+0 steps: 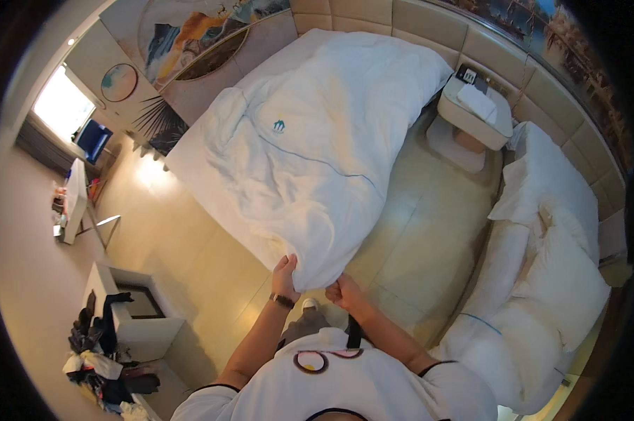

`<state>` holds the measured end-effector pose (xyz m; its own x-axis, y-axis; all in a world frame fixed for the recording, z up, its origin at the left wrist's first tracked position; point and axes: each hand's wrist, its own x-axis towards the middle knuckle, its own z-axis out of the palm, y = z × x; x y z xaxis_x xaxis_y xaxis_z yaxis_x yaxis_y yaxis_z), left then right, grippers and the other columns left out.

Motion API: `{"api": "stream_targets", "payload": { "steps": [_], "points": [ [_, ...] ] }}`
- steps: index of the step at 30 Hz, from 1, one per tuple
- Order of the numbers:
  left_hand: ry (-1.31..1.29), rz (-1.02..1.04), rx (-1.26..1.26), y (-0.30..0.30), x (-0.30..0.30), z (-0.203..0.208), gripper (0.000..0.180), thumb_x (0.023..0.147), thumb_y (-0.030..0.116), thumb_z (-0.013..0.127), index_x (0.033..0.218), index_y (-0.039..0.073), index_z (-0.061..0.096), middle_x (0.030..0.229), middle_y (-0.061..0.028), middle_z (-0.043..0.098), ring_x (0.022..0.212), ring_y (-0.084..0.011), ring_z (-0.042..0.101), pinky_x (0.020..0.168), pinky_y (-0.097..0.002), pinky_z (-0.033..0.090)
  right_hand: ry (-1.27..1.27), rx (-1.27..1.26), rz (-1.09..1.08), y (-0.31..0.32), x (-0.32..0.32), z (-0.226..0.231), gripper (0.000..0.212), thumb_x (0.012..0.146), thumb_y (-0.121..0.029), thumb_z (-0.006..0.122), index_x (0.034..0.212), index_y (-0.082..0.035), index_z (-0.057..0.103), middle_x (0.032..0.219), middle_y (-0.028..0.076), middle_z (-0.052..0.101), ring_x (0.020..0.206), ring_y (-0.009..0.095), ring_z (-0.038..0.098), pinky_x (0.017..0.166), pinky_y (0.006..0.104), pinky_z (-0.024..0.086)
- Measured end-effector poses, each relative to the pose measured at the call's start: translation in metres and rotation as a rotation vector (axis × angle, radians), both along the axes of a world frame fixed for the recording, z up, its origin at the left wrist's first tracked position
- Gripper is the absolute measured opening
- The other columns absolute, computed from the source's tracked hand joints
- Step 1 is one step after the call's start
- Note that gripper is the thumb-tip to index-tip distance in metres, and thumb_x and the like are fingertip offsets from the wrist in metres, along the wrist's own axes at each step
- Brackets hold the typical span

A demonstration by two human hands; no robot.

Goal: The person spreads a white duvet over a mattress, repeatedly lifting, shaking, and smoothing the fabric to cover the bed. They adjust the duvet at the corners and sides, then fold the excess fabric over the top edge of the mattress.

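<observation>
A rumpled white duvet [310, 133] with a thin blue line and a small blue emblem spreads over the bed. Its near end is drawn up toward me at the foot of the bed. At the left side of this end, my left hand [285, 277] is closed on the duvet, a dark watch on the wrist. My right hand [342, 290] grips the duvet's near right corner in a fist. Between my hands the cloth hangs in a narrow fold. Part of my left fingers is hidden by the cloth.
A second bed [520, 316] with heaped white bedding and pillows is at the right. Between the beds stands a white nightstand [475, 112]. Left are a low white cabinet [145, 333], piled clothes [99, 365] and a small desk [75, 203]. Tiled floor [190, 231] surrounds the bed.
</observation>
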<state>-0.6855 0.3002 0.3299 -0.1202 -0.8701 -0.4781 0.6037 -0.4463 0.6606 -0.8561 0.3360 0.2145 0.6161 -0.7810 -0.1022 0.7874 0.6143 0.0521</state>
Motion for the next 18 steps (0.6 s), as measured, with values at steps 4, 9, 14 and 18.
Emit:
{"api": "stream_targets", "payload": {
  "steps": [4,9,14,18],
  "points": [
    [0.008,-0.14,0.021,0.011,0.003,-0.017,0.023,0.097,0.019,0.048,0.113,0.003,0.053,0.104,-0.0086,0.063,0.093,-0.0214,0.063,0.081,-0.0365,0.053,0.517,-0.066,-0.14,0.037,0.002,0.052,0.011,0.093,-0.017,0.051,0.093,-0.009,0.059,0.072,0.004,0.059,0.06,0.016,0.057,0.057,0.0266,0.048],
    [-0.151,-0.122,0.167,0.01,-0.002,-0.058,0.022,0.097,0.018,0.047,0.109,0.002,0.056,0.092,-0.0033,0.062,0.082,-0.0162,0.061,0.076,-0.032,0.051,1.562,-0.316,-0.223,0.034,0.004,0.042,0.028,0.089,-0.011,0.053,0.114,-0.001,0.059,0.112,0.009,0.059,0.104,0.021,0.055,0.088,0.0332,0.044],
    [-0.17,-0.003,0.016,-0.021,0.027,-0.055,0.015,0.097,0.019,0.048,0.096,0.006,0.056,0.084,-0.0002,0.058,0.076,-0.0128,0.058,0.071,-0.0299,0.051,2.081,-0.86,-0.504,0.004,-0.007,0.064,0.021,0.092,-0.013,0.052,0.104,0.001,0.063,0.115,0.008,0.059,0.105,0.022,0.056,0.089,0.0359,0.044],
    [-0.249,0.02,-0.028,-0.026,0.016,-0.047,0.019,0.097,0.023,0.048,0.083,0.01,0.051,0.07,0.0043,0.048,0.059,-0.0088,0.048,0.053,-0.0257,0.043,0.917,0.122,-0.418,-0.004,0.035,0.041,0.021,0.095,-0.015,0.05,0.107,0.0,0.059,0.108,0.008,0.061,0.095,0.022,0.06,0.082,0.0347,0.05]
  ]
}}
